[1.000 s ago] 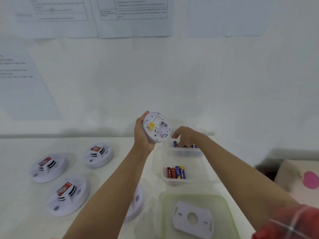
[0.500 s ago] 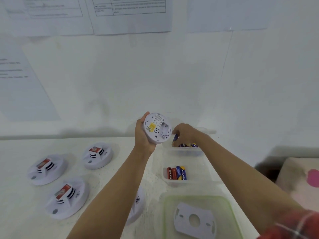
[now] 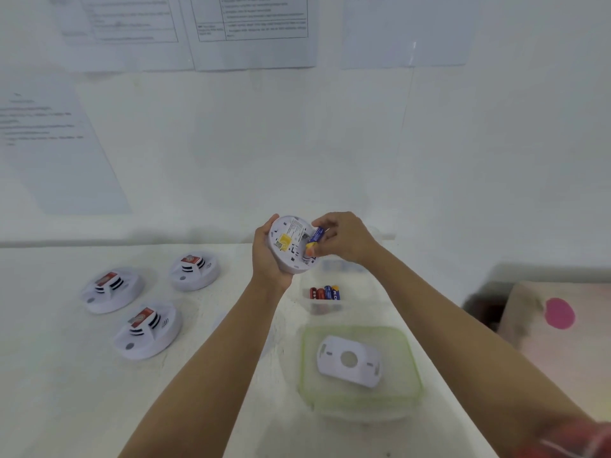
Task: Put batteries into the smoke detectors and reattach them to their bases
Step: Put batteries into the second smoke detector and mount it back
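Observation:
My left hand (image 3: 266, 256) grips a white round smoke detector (image 3: 287, 247) above the table, its back with a yellow label turned toward me. My right hand (image 3: 344, 238) pinches a blue and yellow battery (image 3: 314, 239) and holds it against the detector's back, at its right side. A white mounting base (image 3: 348, 360) lies in a clear box with a green rim (image 3: 410, 355) near me. Several red and blue batteries (image 3: 325, 292) lie in a small clear tray behind that box.
Three white smoke detectors (image 3: 112, 289) (image 3: 194, 270) (image 3: 147, 328) with red labels sit face up on the left of the white table. A farther clear tray (image 3: 340, 266) stands under my right hand. A beige object with a pink spot (image 3: 558, 314) is at the right.
My right hand has lifted out of the far battery tray with a battery and brought it to the back of the detector. The left hand has kept the detector in place.

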`<control>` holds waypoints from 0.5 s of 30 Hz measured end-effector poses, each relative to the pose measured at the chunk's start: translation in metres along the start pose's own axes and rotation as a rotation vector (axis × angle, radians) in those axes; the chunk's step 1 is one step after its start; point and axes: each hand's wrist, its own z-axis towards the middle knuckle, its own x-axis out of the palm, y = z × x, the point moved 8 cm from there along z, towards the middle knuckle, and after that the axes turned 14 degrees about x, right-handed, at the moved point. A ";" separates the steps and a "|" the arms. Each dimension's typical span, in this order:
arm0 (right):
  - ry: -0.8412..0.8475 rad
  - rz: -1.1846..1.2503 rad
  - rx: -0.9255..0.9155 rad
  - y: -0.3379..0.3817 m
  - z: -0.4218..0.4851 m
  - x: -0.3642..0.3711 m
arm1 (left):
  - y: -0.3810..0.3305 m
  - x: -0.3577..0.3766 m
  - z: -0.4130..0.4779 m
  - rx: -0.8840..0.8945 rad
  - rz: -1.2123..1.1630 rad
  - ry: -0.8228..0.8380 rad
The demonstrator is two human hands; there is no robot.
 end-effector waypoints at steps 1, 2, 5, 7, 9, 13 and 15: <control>-0.021 -0.026 -0.016 0.001 -0.007 0.002 | 0.000 -0.001 -0.005 0.003 0.001 -0.004; -0.037 -0.050 -0.028 0.001 -0.013 0.003 | 0.001 -0.002 -0.010 0.005 0.002 -0.007; -0.054 -0.114 -0.056 0.003 -0.031 0.009 | 0.001 -0.003 -0.024 0.010 0.011 -0.026; -0.066 -0.152 -0.073 0.007 -0.041 0.014 | 0.000 -0.005 -0.031 0.010 0.015 -0.050; -0.064 -0.169 -0.083 0.010 -0.050 0.017 | 0.000 -0.007 -0.036 -0.001 0.022 -0.057; -0.049 -0.212 -0.081 0.016 -0.058 0.025 | -0.006 -0.007 -0.044 -0.026 0.052 -0.020; -0.048 -0.225 -0.081 0.022 -0.062 0.029 | -0.009 -0.009 -0.045 -0.026 0.068 -0.011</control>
